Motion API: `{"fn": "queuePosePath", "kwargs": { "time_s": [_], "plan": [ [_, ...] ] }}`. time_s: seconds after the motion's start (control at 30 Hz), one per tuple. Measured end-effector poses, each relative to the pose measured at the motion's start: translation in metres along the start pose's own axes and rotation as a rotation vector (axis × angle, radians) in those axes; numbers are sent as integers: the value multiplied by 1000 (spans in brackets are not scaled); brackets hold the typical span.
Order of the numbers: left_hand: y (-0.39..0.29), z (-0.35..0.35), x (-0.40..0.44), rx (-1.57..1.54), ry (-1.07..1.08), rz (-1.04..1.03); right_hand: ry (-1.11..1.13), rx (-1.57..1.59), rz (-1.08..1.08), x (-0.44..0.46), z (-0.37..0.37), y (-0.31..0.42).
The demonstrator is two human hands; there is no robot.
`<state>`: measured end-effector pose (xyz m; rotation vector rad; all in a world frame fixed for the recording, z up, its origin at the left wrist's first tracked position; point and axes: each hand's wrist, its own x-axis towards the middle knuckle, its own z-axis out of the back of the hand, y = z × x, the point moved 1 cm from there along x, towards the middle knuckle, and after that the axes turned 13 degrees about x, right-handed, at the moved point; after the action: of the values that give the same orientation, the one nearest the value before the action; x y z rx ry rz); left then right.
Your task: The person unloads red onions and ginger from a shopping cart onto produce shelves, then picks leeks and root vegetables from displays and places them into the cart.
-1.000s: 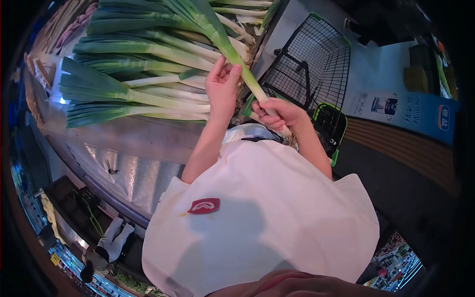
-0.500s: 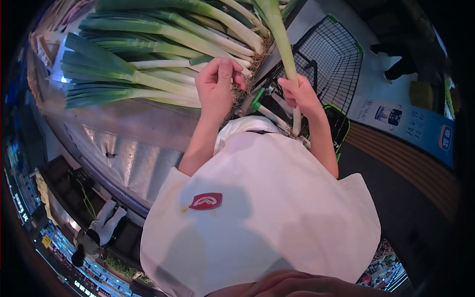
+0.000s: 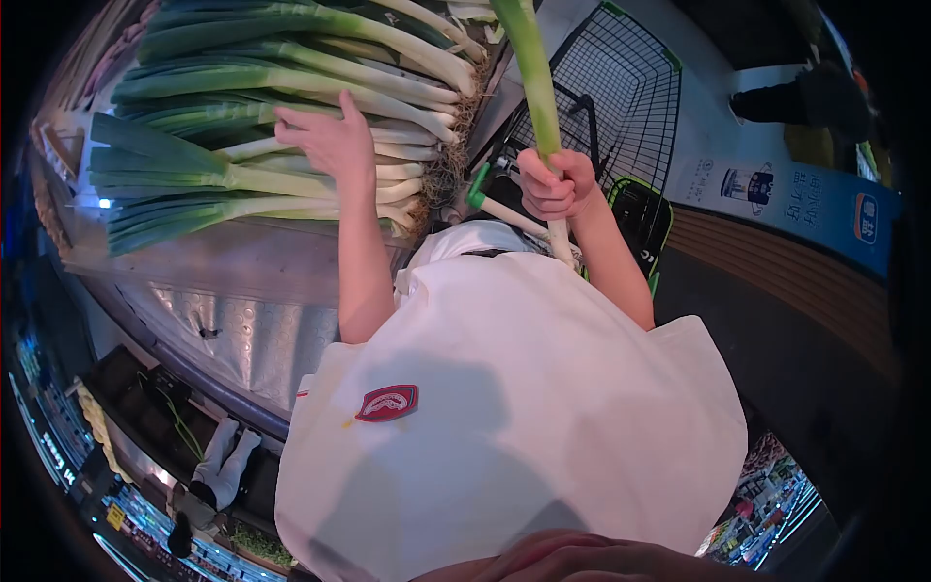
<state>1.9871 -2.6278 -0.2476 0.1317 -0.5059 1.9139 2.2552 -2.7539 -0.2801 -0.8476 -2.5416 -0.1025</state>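
A single leek stands nearly upright in my right hand, whose fingers wrap round its pale lower stem. Its top runs out of view at the upper edge. My left hand is over the pile of leeks, fingers spread and thumb raised, holding nothing. The piled leeks lie side by side, green leaves to the left and white, rooted ends to the right. Whether my left fingertips touch them I cannot tell.
Right of the pile stands a black wire shopping cart with green trim. A blue printed sign is at the right. A metal display edge runs below the leeks. People show at the lower left and upper right.
The single leek has left my left hand and stays in my right hand, now more upright. My left hand has moved left over the pile and its fingers have opened.
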Motion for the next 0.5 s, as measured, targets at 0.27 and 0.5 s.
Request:
{"fn": "queuePosePath", "kwargs": {
  "time_s": [0.27, 0.5],
  "plan": [
    [-16, -2, 10, 51, 38, -21, -329, -266, 256, 19, -36, -1],
    [-18, -39, 19, -77, -99, -20, -876, -935, 409, 38, -78, -16]
  ]
}}
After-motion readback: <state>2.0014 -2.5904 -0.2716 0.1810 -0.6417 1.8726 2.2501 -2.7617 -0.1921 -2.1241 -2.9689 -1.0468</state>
